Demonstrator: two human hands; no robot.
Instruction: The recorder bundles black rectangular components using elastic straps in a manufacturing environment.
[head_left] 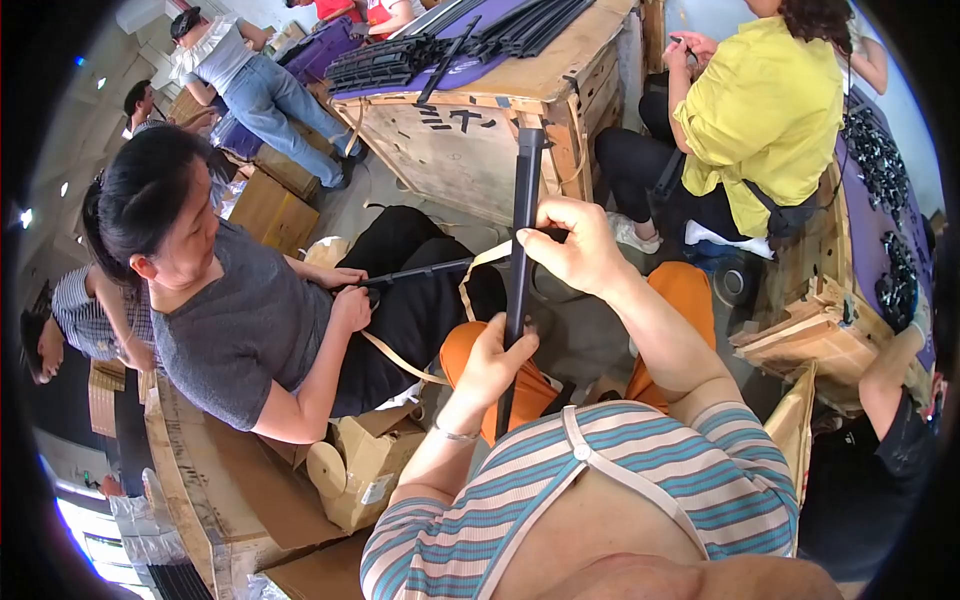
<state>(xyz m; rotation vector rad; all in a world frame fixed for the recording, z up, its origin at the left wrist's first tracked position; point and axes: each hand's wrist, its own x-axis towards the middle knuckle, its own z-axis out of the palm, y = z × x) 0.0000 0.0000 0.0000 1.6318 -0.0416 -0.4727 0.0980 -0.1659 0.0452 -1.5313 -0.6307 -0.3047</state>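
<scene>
A long, slim black bar (525,190) stands nearly upright in front of my chest, its thicker end at the top. Low on the bar, my left hand (492,362) is closed around it, thumb across its front. Higher up, my right hand (575,245) pinches the bar's right side between thumb and curled fingers. A narrow cream strip (488,257) reaches the bar from the left, level with my right hand; whether my fingers hold its end is hidden. The bar's lower end drops between my orange-clad knees.
A co-worker on the left holds a similar black bar (420,272). Ahead, a wooden crate (450,150) carries piles of black strips (385,62). An opened cardboard box (375,465) sits at lower left. To the right, a person in yellow sits near a purple-covered bench (868,200) with small black parts.
</scene>
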